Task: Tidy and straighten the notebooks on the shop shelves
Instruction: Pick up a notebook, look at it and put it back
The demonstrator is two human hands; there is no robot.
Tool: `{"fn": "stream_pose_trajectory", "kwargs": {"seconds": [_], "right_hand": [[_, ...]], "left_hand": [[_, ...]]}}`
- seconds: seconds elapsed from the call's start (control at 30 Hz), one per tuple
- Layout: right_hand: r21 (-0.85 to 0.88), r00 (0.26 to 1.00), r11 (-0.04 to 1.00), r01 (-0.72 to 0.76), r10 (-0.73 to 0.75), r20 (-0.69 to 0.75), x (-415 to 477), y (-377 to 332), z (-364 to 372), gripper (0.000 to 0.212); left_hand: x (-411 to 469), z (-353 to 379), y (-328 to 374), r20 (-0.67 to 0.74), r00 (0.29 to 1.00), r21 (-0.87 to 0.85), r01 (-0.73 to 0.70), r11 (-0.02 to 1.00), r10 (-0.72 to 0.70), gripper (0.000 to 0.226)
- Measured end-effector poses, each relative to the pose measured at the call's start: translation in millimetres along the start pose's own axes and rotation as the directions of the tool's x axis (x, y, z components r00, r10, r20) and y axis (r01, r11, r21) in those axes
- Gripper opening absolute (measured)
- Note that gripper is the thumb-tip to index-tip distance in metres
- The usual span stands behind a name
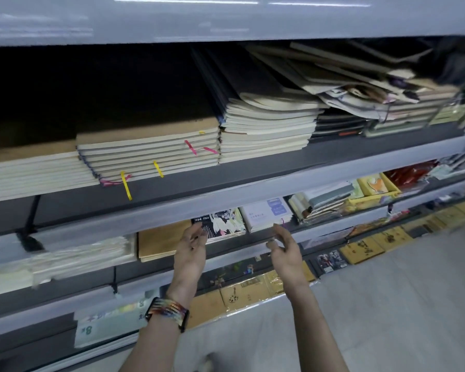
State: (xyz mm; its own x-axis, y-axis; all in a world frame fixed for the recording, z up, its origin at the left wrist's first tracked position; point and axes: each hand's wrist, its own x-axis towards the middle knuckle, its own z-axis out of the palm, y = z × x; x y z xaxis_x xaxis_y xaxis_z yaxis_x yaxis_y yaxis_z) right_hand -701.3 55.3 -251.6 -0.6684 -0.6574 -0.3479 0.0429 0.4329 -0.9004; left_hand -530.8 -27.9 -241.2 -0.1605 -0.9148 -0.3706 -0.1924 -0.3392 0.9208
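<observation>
A stack of notebooks with a black "FOR YOU" floral cover (223,223) lies on the second shelf. My left hand (192,244) is at its left front corner, fingers apart, holding nothing. My right hand (286,245) hovers to the right of that stack, open, in front of a white-covered stack (266,212). A kraft-brown stack (160,241) lies left of my left hand. On the upper shelf sit cream-edged stacks with ribbon markers (148,151), a curled pile (269,124), and a messy slanted heap (360,84) at the right.
Grey shelf edges (145,210) run diagonally across the view. Plastic-wrapped pale stacks (65,259) fill the second shelf's left. Lower shelves hold kraft and gold notebooks (242,294) and a price card marked 8 (105,326). Grey floor (387,304) lies at the right.
</observation>
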Motion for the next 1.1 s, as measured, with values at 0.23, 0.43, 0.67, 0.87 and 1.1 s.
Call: {"fn": "stream_pose_trajectory", "kwargs": {"seconds": [0.23, 0.43, 0.67, 0.87, 1.1], "right_hand": [[0.055, 0.991, 0.989, 0.137, -0.137, -0.005, -27, -15, -50, 0.041], [0.071, 0.966, 0.964, 0.257, -0.259, 0.012, -64, -23, -96, 0.037], [0.183, 0.934, 0.920, 0.346, -0.356, 0.024, -99, -24, -127, 0.033], [0.201, 0.903, 0.892, 0.405, -0.425, 0.066, -128, -29, -121, 0.032], [0.239, 0.858, 0.865, 0.441, -0.485, 0.168, -160, -45, -98, 0.034]], "left_hand": [[-44, 15, 15, -0.066, 0.993, -0.042, -0.102, 0.994, 0.099, 0.027], [-99, 27, 21, -0.115, 0.966, -0.044, -0.238, 0.970, 0.231, 0.032], [-163, 19, 28, -0.210, 0.908, -0.035, -0.377, 0.926, 0.362, 0.032], [-207, -9, 36, -0.290, 0.849, -0.027, -0.469, 0.883, 0.442, 0.030], [-239, -53, 39, -0.397, 0.792, -0.011, -0.508, 0.861, 0.463, 0.029]]}}
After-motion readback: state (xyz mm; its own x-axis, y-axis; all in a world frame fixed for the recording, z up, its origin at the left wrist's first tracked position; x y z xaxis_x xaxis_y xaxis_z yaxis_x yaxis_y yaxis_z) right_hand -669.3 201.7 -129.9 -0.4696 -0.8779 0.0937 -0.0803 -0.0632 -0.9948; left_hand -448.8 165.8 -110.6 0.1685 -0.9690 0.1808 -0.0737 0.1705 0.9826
